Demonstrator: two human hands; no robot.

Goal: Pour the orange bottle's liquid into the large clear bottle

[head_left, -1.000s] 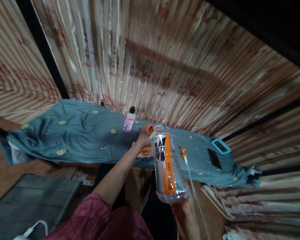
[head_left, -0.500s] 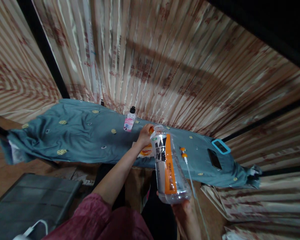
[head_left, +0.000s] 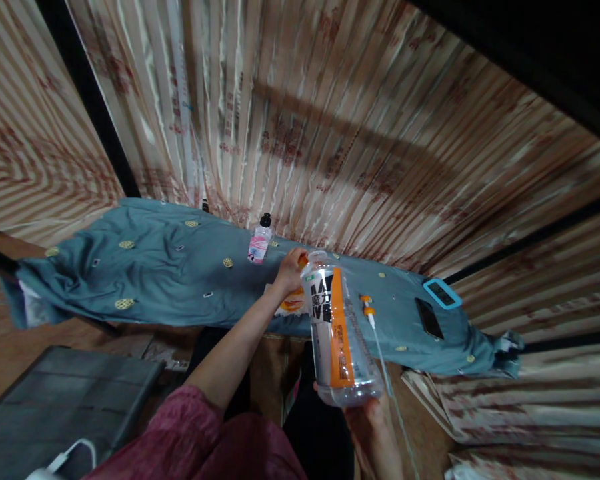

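Observation:
A clear plastic bottle (head_left: 330,333) with an orange, silver and black label is tilted up in front of me, its open mouth pointing away. My right hand (head_left: 370,423) is closed around its base, with some fingers hidden behind the plastic. Beside the bottle's neck, my left hand (head_left: 290,268) pinches an orange bottle cap (head_left: 303,261), which is off the mouth. Below that hand, a white packet (head_left: 293,303) with an orange picture lies on the cloth, partly covered by the bottle and wrist.
A teal patterned cloth (head_left: 165,280) covers the narrow table. On it lie a small black-capped bottle (head_left: 259,245), orange-ended cable connectors (head_left: 367,308), a dark phone (head_left: 429,318) and a blue-framed device (head_left: 442,293). Striped curtains (head_left: 300,133) hang behind; a grey folding seat (head_left: 70,407) stands lower left.

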